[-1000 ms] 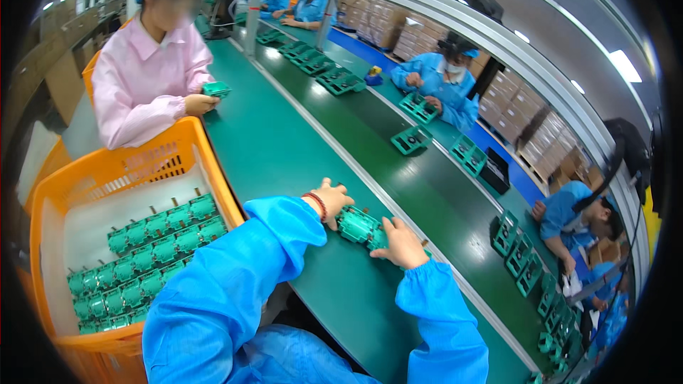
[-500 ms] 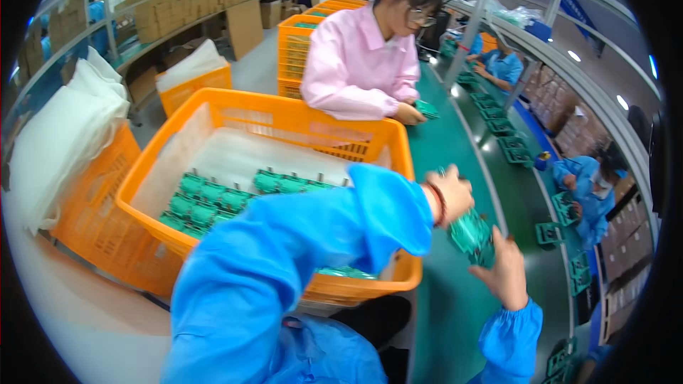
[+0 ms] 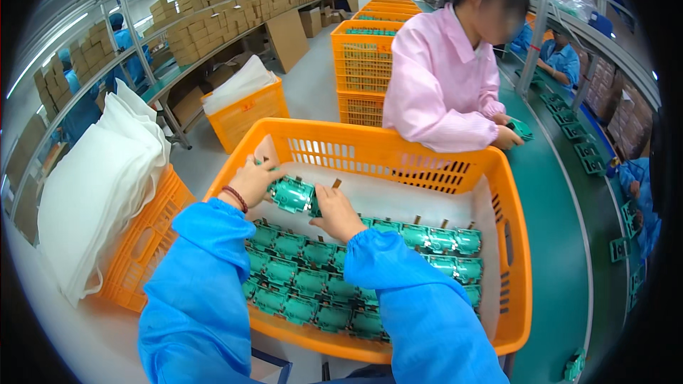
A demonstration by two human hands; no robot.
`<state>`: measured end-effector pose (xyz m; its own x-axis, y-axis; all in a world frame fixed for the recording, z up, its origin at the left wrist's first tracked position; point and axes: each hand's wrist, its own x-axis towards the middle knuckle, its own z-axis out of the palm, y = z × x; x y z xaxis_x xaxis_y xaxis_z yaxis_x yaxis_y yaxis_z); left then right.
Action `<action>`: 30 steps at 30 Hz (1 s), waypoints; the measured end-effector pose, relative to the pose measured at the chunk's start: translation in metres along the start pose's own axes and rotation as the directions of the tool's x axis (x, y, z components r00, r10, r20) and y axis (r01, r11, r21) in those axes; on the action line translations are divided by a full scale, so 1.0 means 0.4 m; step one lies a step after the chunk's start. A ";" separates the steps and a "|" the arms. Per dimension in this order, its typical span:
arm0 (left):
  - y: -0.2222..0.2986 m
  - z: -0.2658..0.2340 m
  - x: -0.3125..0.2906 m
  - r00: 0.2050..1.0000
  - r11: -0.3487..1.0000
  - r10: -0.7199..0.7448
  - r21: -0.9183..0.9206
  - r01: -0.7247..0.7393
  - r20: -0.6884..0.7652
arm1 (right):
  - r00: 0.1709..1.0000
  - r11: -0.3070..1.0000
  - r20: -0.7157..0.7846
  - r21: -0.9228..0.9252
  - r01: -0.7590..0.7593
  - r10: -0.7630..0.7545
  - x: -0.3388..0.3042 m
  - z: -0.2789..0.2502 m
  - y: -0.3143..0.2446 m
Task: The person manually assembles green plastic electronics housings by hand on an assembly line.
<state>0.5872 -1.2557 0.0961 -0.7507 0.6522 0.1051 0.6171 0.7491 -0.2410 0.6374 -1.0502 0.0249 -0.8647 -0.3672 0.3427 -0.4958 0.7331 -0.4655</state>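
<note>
Between my two hands is a green plastic housing [image 3: 292, 194] with dark ends, raised above the far left part of an orange crate [image 3: 518, 256]. My left hand [image 3: 253, 183], with a dark red bead bracelet at its wrist, grips the housing's left end. My right hand [image 3: 337, 212] is closed on its right end, its fingertips partly hidden. Below them, rows of similar green housings [image 3: 311, 282] lie in the crate, with small brown tabs sticking up from some. A white sheet [image 3: 448, 205] lines the crate; my right forearm covers some of the rows.
Right of the crate runs a green conveyor belt [image 3: 551, 242] bearing more green parts. A co-worker in pink [image 3: 445, 78] leans at the crate's far right corner, holding a green part. Orange crates [image 3: 363, 57] stand stacked behind; white sheets [image 3: 96, 185] rest on a crate at left.
Both my hands have moved left from above the conveyor belt to above the crate, carrying the green housing. The view has swung left. The co-worker in pink still holds a green part.
</note>
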 end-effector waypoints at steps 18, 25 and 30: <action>-0.037 0.373 -0.017 0.966 0.946 0.010 -0.315 0.074 0.258 | 0.963 0.972 0.239 -0.224 -0.069 0.123 0.007 0.237 0.098; -0.061 0.416 -0.011 0.953 0.912 -0.013 -0.387 0.135 0.302 | 0.970 0.960 0.202 -0.268 -0.077 0.134 0.014 0.272 0.117; -0.067 0.392 0.008 0.950 0.897 0.056 -0.433 0.088 0.308 | 0.993 0.978 -0.092 -0.188 -0.092 0.076 -0.012 0.191 0.129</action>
<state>0.5312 -1.2916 -0.0484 -0.7514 0.6253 -0.2107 0.5897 0.7796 0.2107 0.6101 -1.0542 -0.0629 -0.8887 -0.2565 0.3800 -0.3902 0.8584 -0.3330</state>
